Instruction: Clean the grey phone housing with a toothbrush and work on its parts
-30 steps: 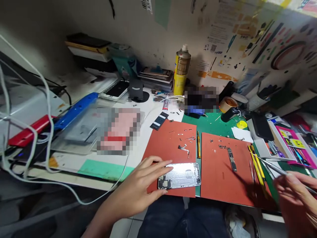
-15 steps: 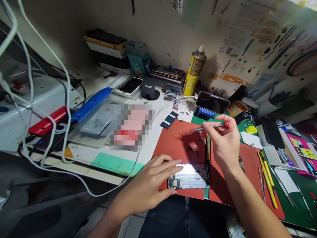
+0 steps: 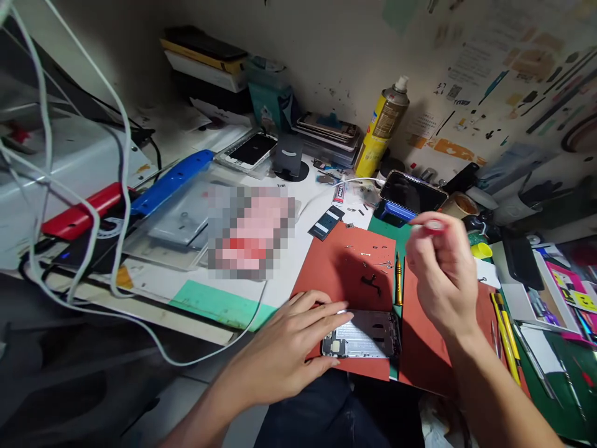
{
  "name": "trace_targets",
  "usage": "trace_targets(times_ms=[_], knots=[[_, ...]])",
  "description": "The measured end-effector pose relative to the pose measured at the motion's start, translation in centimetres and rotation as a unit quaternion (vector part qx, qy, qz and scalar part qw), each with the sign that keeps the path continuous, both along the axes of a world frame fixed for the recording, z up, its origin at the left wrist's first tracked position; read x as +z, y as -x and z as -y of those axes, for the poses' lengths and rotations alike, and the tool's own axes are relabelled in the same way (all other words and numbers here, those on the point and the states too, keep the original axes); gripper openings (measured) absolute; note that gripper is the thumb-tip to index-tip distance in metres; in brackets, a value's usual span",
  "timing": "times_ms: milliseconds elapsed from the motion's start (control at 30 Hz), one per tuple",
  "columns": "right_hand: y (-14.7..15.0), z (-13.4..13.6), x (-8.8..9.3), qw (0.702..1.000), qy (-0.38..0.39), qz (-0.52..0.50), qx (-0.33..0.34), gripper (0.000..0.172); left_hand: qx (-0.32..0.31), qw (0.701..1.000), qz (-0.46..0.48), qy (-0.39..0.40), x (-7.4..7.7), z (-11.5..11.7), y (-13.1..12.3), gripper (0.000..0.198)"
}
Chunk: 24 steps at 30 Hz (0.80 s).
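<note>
An opened phone housing [image 3: 366, 342], bare metal inside, lies on the reddish-brown mat [image 3: 326, 264]. My left hand [image 3: 296, 345] steadies its left end, fingers along the far edge and thumb at the near edge. Raised above the mat's right side, my right hand [image 3: 443, 283] is closed round a screwdriver [image 3: 433, 226]; its red end cap shows, while the shaft and tip are mostly hidden. Beyond the housing lie a black flex cable [image 3: 372, 283] and several tiny screws and metal bits [image 3: 366, 254]. A gold-handled screwdriver [image 3: 398, 280] lies to their right.
A propped-up phone [image 3: 413, 191] on a blue stand and a yellow spray can [image 3: 380, 127] stand at the back. Yellow-handled tools [image 3: 506, 333] lie on the right. Plastic bags [image 3: 172, 230] and looping white cables [image 3: 125, 155] occupy the left.
My right hand has lifted away from the small parts, up and to the right, turning the screwdriver's red end toward me. My left hand stays on the housing; the view has shifted slightly.
</note>
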State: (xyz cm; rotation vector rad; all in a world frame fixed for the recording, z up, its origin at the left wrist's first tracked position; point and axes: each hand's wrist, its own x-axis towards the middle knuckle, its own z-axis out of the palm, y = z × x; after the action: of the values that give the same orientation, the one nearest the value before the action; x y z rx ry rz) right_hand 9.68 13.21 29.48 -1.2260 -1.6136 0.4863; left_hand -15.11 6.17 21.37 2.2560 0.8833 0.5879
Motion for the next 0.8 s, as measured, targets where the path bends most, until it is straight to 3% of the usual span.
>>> trace_targets(times_ms=[67,200,333,567,667,800], knots=[[-0.2,-1.3,0.4,0.981,0.078,0.171,0.053,0.013,0.001,1.000,0.002,-0.001,0.2,0.0,0.0,0.070],[0.2,-5.2,-1.1,0.884,0.130,0.433,0.120,0.021,0.001,1.000,0.007,-0.005,0.3,0.1,-0.1,0.065],[1.3,-7.7,-2.8,0.850,0.144,0.479,0.162,0.015,0.000,1.000,0.012,-0.013,0.2,0.1,-0.2,0.067],[2.0,-8.5,-2.9,0.816,0.161,0.518,0.199,0.015,0.006,1.000,0.023,0.005,0.0,0.0,-0.2,0.070],[2.2,-8.8,-2.9,0.816,0.164,0.518,0.199,0.013,0.007,1.000,0.019,0.004,0.0,-0.1,-0.2,0.071],[2.1,-8.3,-2.0,0.836,0.157,0.499,0.166,0.013,0.009,1.000,0.022,-0.011,0.1,-0.1,-0.2,0.065]])
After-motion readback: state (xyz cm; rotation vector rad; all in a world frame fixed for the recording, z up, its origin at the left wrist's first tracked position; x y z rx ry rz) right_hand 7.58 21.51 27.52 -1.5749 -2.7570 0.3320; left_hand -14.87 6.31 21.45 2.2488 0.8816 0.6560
